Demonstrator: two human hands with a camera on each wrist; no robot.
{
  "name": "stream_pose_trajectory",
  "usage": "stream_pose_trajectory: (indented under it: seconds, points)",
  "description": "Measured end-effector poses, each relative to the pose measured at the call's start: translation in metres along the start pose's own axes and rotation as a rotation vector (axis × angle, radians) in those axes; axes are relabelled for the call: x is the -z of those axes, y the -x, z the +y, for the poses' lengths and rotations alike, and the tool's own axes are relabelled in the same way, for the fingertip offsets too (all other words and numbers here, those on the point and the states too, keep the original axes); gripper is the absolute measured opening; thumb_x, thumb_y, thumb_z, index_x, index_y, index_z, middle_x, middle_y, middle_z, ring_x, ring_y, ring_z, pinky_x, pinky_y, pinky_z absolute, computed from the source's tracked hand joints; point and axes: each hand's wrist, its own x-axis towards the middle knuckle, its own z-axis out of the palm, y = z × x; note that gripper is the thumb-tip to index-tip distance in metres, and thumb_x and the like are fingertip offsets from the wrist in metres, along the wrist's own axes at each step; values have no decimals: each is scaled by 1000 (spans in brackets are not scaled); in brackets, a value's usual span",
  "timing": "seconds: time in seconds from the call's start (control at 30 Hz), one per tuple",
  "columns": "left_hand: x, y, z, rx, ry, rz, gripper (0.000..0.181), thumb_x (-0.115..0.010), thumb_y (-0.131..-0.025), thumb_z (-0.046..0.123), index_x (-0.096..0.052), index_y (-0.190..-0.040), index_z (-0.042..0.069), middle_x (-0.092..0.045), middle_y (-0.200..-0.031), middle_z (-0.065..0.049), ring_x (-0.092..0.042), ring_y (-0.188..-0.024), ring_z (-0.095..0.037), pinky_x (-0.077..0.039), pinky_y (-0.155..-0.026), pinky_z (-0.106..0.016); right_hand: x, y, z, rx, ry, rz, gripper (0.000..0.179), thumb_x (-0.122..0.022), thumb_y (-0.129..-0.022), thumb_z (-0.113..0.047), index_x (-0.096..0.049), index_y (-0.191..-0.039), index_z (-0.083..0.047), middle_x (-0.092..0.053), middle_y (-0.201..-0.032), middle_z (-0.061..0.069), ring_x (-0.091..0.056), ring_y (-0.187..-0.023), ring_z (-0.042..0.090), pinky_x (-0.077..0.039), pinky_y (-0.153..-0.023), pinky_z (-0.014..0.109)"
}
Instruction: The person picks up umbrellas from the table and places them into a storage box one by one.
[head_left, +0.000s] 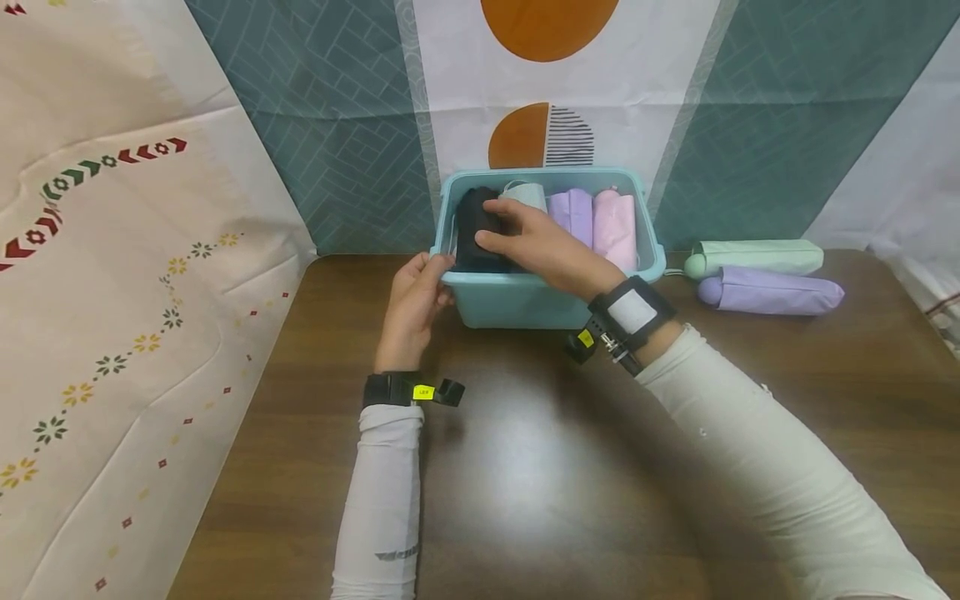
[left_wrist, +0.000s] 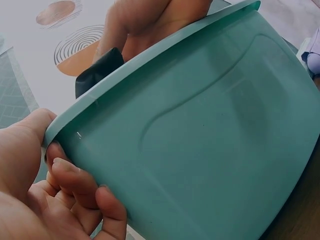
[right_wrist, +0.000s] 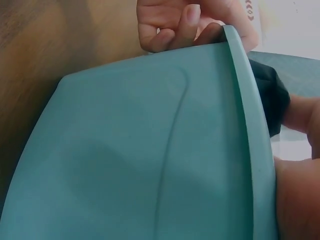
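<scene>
A light blue plastic bin stands on the table against the backdrop. My left hand grips its front left corner, thumb over the rim and fingers curled below, as the left wrist view shows. Inside, from left to right, sit a black folded umbrella, a pale grey-blue one, a purple one and a pink one. Reaching over the front rim, my right hand touches the black umbrella with its thumb and fingertips, the fingers fairly straight. In the right wrist view the black umbrella shows just beyond the rim.
Right of the bin, a mint green folded umbrella and a lilac folded umbrella lie side by side on the brown wooden table. A patterned cloth hangs along the left side; a teal and white backdrop rises behind the bin.
</scene>
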Motion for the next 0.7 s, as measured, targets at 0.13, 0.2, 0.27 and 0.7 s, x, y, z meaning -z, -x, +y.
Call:
stream_pose_trajectory:
  seconds: [0.13,0.2,0.27,0.7]
  points:
    - [0,1,-1,-1,-5,0,22,-62,-89,20,-48,-78,7,-39,-60,-2,-36,-50,-15,-39,-56,-27,-1,0,2,30,31,8,69,-65,-91,-41,-35,-149,-16,-37,-147,-3,-39,-133,16,-35,-101,29]
    - [0,0,-1,-4,0,-1,22,-62,-89,19,-47,-78,7,-39,-60,-2,-37,-49,-13,-39,-56,-28,-3,0,2,53,76,26,66,-67,-90,-38,-40,-145,-15,-42,-141,-2,-43,-128,17,-37,-99,29]
    - [-1,0,-1,-6,5,-5,22,-62,-89,19,-47,-78,7,-39,-61,-2,-37,-49,-12,-38,-56,-28,-4,0,2,74,126,47,62,-69,-89,-35,-44,-140,-13,-47,-134,-1,-46,-124,19,-38,-98,30]
    - [-2,1,-1,-13,1,14,21,-61,-89,18,-48,-80,6,-39,-61,0,-38,-49,-11,-39,-57,-29,5,12,6,64,391,129,48,-72,-85,-41,-67,-123,-12,-65,-115,-3,-56,-100,12,-45,-78,28]
